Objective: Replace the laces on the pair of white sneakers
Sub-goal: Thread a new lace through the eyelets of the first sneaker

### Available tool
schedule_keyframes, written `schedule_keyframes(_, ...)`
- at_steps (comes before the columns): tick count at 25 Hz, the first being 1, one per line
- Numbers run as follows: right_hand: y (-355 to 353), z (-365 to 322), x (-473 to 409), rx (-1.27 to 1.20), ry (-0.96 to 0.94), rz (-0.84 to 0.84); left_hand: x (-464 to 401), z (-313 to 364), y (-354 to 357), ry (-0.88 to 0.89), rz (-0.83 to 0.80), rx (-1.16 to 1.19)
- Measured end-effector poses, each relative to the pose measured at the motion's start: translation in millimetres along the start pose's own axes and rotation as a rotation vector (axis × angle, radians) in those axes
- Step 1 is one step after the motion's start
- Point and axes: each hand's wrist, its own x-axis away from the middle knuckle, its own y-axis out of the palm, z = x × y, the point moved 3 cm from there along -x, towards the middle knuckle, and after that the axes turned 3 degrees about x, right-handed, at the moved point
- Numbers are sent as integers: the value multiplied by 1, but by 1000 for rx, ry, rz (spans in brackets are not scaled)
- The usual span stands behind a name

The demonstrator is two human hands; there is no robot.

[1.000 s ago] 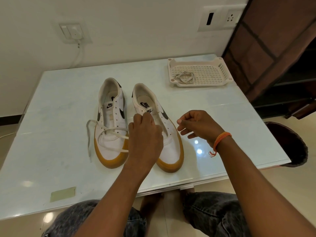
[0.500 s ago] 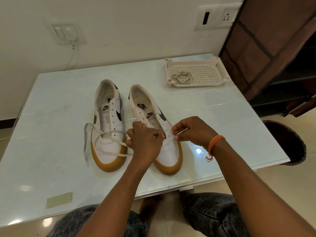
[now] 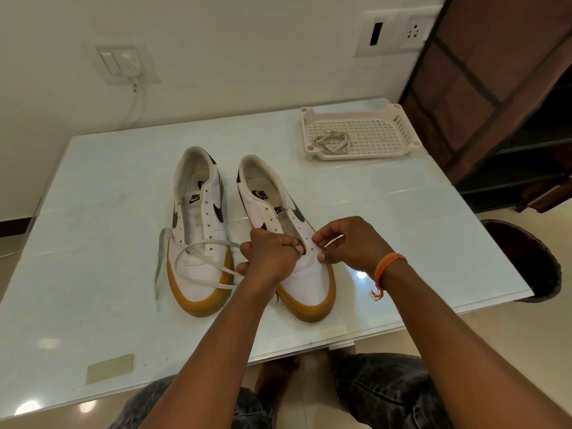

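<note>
Room: a pale wall is seen behind the table, with a switch plate (image 3: 125, 65) to the left, from which a white cable hangs, and a socket plate (image 3: 394, 32) to the right; a dark brown shelf unit (image 3: 507, 97) stands at the right edge.
Surface: a glossy, pale blue-white table (image 3: 93, 236) is viewed from above, with a strip of yellowish tape (image 3: 110, 368) stuck near its front edge.
Sneakers: the pair is set side by side near the middle of the table, toes towards the person; both are white with tan soles and dark side marks.
Left sneaker (image 3: 198, 230): a white lace (image 3: 201, 261) is looped loosely across its toe, one end trailing onto the table at its left side.
Right sneaker (image 3: 288, 243): its eyelets are seen unlaced along the upper part (the lowest ones are hidden by the hands).
Left hand (image 3: 269, 255): the fingers are curled tightly over the lower eyelets of the right sneaker, and the lace runs into its grip.
Right hand (image 3: 346, 244): a thin white lace end is pinched between thumb and fingertips, just beside the sneaker's right eyelet row; an orange thread band (image 3: 388, 267) is worn on the wrist.
Tray (image 3: 380, 131): a cream perforated tray is placed at the far right of the table, well apart from the sneakers.
Spare lace (image 3: 332, 141): a bundled lace is lying in the tray's left part.
</note>
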Motion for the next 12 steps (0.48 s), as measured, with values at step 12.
schedule_keyframes(12, 4, -6, 3, 91, -24, 41, 6, 10, 3, 85, -21, -339)
